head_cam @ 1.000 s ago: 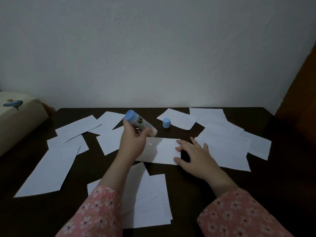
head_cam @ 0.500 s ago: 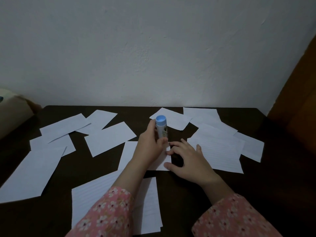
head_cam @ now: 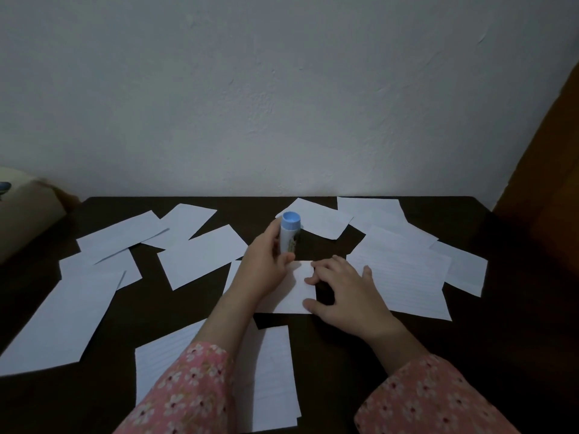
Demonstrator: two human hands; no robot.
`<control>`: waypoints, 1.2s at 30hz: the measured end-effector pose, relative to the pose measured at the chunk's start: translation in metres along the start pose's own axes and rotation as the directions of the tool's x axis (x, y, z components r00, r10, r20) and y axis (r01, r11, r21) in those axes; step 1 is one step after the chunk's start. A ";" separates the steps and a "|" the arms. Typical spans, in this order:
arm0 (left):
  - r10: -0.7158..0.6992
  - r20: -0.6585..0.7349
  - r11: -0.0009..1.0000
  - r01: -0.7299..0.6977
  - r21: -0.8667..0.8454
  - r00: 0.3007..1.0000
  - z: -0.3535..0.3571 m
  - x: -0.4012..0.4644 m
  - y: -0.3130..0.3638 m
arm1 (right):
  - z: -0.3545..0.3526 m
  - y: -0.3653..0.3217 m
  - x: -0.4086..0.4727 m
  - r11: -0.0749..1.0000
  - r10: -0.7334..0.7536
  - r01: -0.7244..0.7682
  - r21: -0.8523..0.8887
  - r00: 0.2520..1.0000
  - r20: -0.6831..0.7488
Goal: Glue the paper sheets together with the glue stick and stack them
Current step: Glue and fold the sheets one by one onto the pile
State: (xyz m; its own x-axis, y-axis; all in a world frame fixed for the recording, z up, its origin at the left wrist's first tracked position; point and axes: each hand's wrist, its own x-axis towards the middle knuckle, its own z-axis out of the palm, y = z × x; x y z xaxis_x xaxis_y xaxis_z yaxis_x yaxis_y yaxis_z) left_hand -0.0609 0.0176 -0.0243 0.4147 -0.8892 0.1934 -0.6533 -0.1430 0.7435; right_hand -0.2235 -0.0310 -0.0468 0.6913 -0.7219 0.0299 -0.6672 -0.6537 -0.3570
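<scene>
Two hands share the job: my left hand [head_cam: 266,267] grips the glue stick [head_cam: 289,234] upright, fingers curled round it, while my right hand [head_cam: 344,292] presses spread fingers on the sheet [head_cam: 294,296] to steady it.

We hold the glue stick [head_cam: 289,238] upright in our left hand [head_cam: 266,270], its lower end on the sheet [head_cam: 293,292] beneath the grip. Just right of the grip our right hand [head_cam: 344,292] rests on that sheet's edge. More sheets lie left [head_cam: 200,256], right [head_cam: 404,277], behind [head_cam: 322,219] and nearer us [head_cam: 272,377], all on the table [head_cam: 507,339].
</scene>
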 end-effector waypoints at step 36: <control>-0.567 0.015 0.438 0.317 -0.841 0.824 -0.065 -0.035 -0.045 | -0.003 -0.024 -0.007 0.984 0.130 -0.129 -0.122 0.992 -0.005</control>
State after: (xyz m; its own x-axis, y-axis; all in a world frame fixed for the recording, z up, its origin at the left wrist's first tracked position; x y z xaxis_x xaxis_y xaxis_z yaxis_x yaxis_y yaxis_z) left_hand -0.0052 0.0834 -0.0231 0.7025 -0.6579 -0.2715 0.3777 0.0213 0.9257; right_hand -0.2133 -0.0116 -0.0356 0.5976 -0.8017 -0.0116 -0.7797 -0.5777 -0.2414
